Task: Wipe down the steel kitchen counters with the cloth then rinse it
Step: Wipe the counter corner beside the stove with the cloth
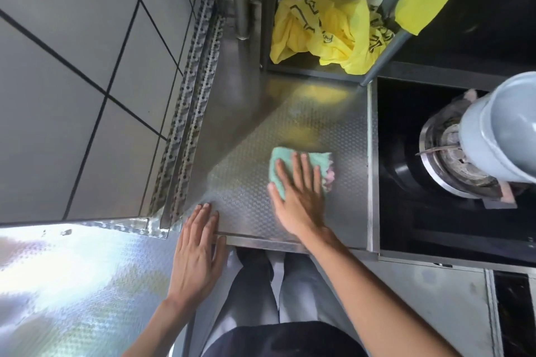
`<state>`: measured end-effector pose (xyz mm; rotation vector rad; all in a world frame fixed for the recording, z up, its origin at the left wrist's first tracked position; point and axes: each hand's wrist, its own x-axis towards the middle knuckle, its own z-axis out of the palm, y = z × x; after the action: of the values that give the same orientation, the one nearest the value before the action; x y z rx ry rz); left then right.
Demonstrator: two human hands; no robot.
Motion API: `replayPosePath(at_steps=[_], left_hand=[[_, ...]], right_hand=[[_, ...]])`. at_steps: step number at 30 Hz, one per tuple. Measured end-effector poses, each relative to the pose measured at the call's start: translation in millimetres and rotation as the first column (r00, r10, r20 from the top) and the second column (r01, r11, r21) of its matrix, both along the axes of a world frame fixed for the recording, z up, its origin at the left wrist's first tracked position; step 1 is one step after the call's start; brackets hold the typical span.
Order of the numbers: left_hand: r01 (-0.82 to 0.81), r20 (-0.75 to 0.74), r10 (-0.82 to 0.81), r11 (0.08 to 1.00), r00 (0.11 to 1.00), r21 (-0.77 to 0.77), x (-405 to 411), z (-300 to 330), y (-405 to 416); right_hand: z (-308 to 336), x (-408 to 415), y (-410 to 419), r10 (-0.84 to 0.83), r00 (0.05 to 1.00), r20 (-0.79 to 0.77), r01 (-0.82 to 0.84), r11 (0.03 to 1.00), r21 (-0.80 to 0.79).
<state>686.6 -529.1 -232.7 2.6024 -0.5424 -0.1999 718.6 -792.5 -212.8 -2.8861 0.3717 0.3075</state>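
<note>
Over on the left, grey wall tiles [87, 66] ran down to the patterned steel bench [246, 130]. Her left hand [197, 252] lay flat at the bench's front edge, fingers straight, grip holding nothing. Beside it, the right hand [298, 197] pressed straight-fingered on a green cloth [290, 162] spread mid-bench. Behind sat a crumpled yellow bag [324, 32]; farther right, a black hob [406, 182] with a grey pot [504, 130].

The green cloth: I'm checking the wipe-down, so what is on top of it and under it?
The right hand lies flat on the green cloth, fingers straight. Under it is the patterned steel counter; the patch beneath the cloth is hidden.
</note>
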Motion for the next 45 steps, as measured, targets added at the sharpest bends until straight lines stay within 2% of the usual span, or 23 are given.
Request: replayPosePath(at_steps=[2, 4, 7, 8, 10, 12, 14, 16, 18, 20, 22, 24, 27, 29, 31, 33, 36, 40, 42, 43, 45], left_hand=[[-0.007, 0.003, 0.007, 1.000, 1.000, 0.012, -0.3, 0.8, -0.6], [-0.006, 0.003, 0.006, 1.000, 1.000, 0.019, -1.0, 1.7, -0.6], [-0.010, -0.007, 0.010, 1.000, 1.000, 0.020, -0.6, 1.5, -0.4], [-0.010, -0.009, 0.010, 1.000, 1.000, 0.020, -0.8, 0.9, 0.0], [0.001, -0.016, -0.001, 1.000, 1.000, 0.012, -1.5, -0.9, 1.2], [-0.002, -0.030, 0.002, 1.000, 1.000, -0.001, -0.3, -1.9, 2.8], [-0.006, -0.043, 0.005, 1.000, 0.999, -0.004, 1.1, -0.7, 2.8], [-0.004, -0.054, 0.004, 1.000, 0.999, -0.002, 1.2, 2.0, 1.7], [-0.010, -0.069, 0.010, 1.000, 0.998, -0.007, 0.5, 4.7, 3.3], [-0.017, -0.078, 0.016, 1.000, 0.997, -0.021, 2.2, 7.6, 6.2], [-0.031, -0.088, 0.028, 0.999, 0.996, -0.035, 7.9, 10.5, 8.7], [-0.025, -0.091, 0.021, 0.999, 0.996, -0.044, 10.3, 13.6, 10.0], [0.004, -0.048, -0.006, 0.999, 0.999, -0.054, 14.7, 13.5, 9.5], [-0.030, -0.042, 0.028, 0.999, 0.999, -0.037, 19.9, 11.5, 8.3], [-0.076, -0.031, 0.076, 0.997, 0.997, 0.001, 22.8, 8.4, 6.4], [-0.091, -0.009, 0.092, 0.995, 0.996, 0.042, 20.5, 6.3, 3.5], [-0.110, -0.006, 0.110, 0.993, 0.994, 0.053, 19.0, 5.0, 0.4], [-0.096, 0.008, 0.095, 0.994, 0.995, 0.055, 21.0, 7.7, -0.2], [-0.073, 0.011, 0.072, 0.997, 0.997, 0.041, 22.1, 9.9, -2.3], [-0.066, 0.010, 0.066, 0.997, 0.998, 0.032, 24.4, 11.2, -3.8], [-0.060, 0.002, 0.060, 0.998, 0.998, 0.019, 31.0, 14.0, -8.5]], right_hand=[[-3.9, -7.5, 33.6, 0.212, 0.976, 0.053, -0.214, 0.977, 0.025], [-5.9, -34.9, 41.0, 0.421, 0.904, 0.076, -0.424, 0.906, 0.021], [-6.3, -61.1, -6.0, 0.556, 0.830, 0.046, -0.556, 0.831, 0.000], [-5.4, -62.2, -26.8, 0.536, 0.844, 0.021, -0.536, 0.844, -0.018], [-2.3, -52.5, -53.6, 0.359, 0.933, -0.024, -0.359, 0.933, -0.032], [1.2, -24.6, -44.3, 0.110, 0.994, -0.016, -0.110, 0.993, -0.040], [1.8, 9.8, -7.5, -0.009, 1.000, 0.013, 0.009, 1.000, -0.025], [-2.7, 34.0, 35.0, 0.089, 0.995, 0.039, -0.090, 0.996, 0.013], [-6.1, 32.2, 64.6, 0.329, 0.943, 0.056, -0.330, 0.944, 0.011], [-9.2, 4.9, 66.0, 0.519, 0.851, 0.076, -0.520, 0.854, -0.010], [-9.0, -19.0, 37.0, 0.574, 0.814, 0.088, -0.576, 0.818, -0.005], [-5.7, -31.9, -1.2, 0.553, 0.831, 0.060, -0.553, 0.833, -0.019], [0.0, -13.2, -30.1, 0.339, 0.941, 0.019, -0.339, 0.941, -0.013], [2.0, 20.6, -11.8, 0.163, 0.987, 0.008, -0.163, 0.986, -0.044], [2.0, 56.7, 22.7, 0.090, 0.996, 0.000, -0.090, 0.996, -0.016], [1.1, 75.3, 56.5, 0.196, 0.981, 0.010, -0.196, 0.979, 0.049], [-4.5, 50.0, 73.6, 0.451, 0.891, 0.060, -0.454, 0.889, 0.060], [-8.7, -27.4, 13.9, 0.649, 0.760, 0.049, -0.650, 0.758, 0.052], [-4.8, -38.6, -38.6, 0.672, 0.740, -0.002, -0.672, 0.740, 0.041], [-2.9, -34.6, -59.5, 0.644, 0.765, -0.018, -0.644, 0.765, 0.028], [-0.9, -11.2, -74.6, 0.467, 0.884, -0.012, -0.466, 0.884, 0.033]])
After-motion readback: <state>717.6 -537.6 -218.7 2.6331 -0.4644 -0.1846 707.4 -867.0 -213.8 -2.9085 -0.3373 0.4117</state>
